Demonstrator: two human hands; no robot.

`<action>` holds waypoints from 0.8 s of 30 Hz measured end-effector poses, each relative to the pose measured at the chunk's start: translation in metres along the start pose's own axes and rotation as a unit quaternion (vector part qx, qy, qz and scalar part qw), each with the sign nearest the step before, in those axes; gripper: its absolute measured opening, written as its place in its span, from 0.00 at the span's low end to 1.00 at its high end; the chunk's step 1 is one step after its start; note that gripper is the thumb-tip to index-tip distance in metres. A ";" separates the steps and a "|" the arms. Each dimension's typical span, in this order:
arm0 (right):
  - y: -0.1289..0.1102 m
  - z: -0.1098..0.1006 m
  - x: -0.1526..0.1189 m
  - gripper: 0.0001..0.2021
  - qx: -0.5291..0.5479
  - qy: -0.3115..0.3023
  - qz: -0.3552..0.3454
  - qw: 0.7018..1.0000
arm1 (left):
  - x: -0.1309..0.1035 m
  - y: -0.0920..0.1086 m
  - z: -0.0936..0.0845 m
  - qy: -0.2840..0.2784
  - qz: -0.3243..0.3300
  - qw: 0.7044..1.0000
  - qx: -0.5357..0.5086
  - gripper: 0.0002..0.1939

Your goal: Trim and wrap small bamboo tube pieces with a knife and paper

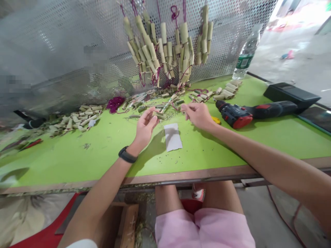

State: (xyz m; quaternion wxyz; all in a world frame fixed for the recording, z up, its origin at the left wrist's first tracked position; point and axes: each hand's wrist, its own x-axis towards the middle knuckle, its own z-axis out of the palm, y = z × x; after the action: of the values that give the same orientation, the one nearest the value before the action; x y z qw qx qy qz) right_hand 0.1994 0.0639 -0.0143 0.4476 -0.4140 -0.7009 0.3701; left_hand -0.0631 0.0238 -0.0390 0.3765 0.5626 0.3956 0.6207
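My left hand (147, 125), with a dark band on its wrist, pinches a short piece of bamboo (159, 115) between thumb and fingers above the green table. To its right, my right hand (197, 115) is closed in a pinch, its fingertips pointing at the bamboo but apart from it. Whatever lies between those fingertips is too small and blurred to name. Below and between both hands a white piece of paper (173, 137) lies flat, with a shadow across it. Small dark specks are scattered around the paper.
A cordless drill (238, 114) lies on the right, with a water bottle (244, 60) behind it. Strung bamboo pieces (147, 48) hang on the perforated metal panel (103, 69). Cut bamboo tubes (74, 119) and purple cord (115, 104) lie on the left of the table (103, 155).
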 end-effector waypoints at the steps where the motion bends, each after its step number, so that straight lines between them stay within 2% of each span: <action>1: -0.001 0.002 -0.001 0.19 0.006 -0.036 0.003 0.999 | -0.003 0.001 0.003 -0.019 0.008 1.000 0.013 0.23; 5: -0.005 0.012 -0.008 0.22 0.024 -0.149 0.009 0.989 | -0.008 0.006 0.009 -0.087 0.067 0.991 0.076 0.24; 8: -0.007 0.016 -0.011 0.27 0.015 -0.194 0.000 0.981 | -0.012 0.012 0.012 -0.138 0.097 0.978 0.121 0.21; 11: -0.006 0.013 -0.010 0.27 -0.019 -0.212 -0.024 0.977 | -0.014 0.019 0.011 -0.177 0.091 0.958 0.205 0.19; 14: -0.001 0.006 -0.005 0.20 -0.086 -0.209 -0.067 0.972 | -0.012 0.024 0.004 -0.234 0.074 0.910 0.335 0.30; 16: 0.004 0.002 -0.003 0.15 -0.140 -0.213 -0.098 0.962 | -0.009 0.026 -0.001 -0.281 0.039 0.868 0.408 0.39; 18: 0.008 0.001 -0.002 0.15 -0.182 -0.224 -0.119 0.950 | -0.007 0.027 -0.004 -0.317 -0.004 0.836 0.449 0.44; 20: 0.009 0.003 -0.004 0.18 -0.218 -0.229 -0.138 0.939 | -0.007 0.028 -0.005 -0.333 -0.034 0.817 0.470 0.46; 24: 0.005 0.009 -0.009 0.20 -0.307 -0.226 -0.145 0.913 | -0.009 0.032 -0.004 -0.353 -0.042 0.787 0.504 0.49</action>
State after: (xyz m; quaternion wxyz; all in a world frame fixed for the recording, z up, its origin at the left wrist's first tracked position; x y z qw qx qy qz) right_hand 0.1944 0.0561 -0.0245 0.1767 -0.3303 -0.9147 0.1517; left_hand -0.0667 0.0028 -0.0135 0.1781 0.8351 0.5151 0.0746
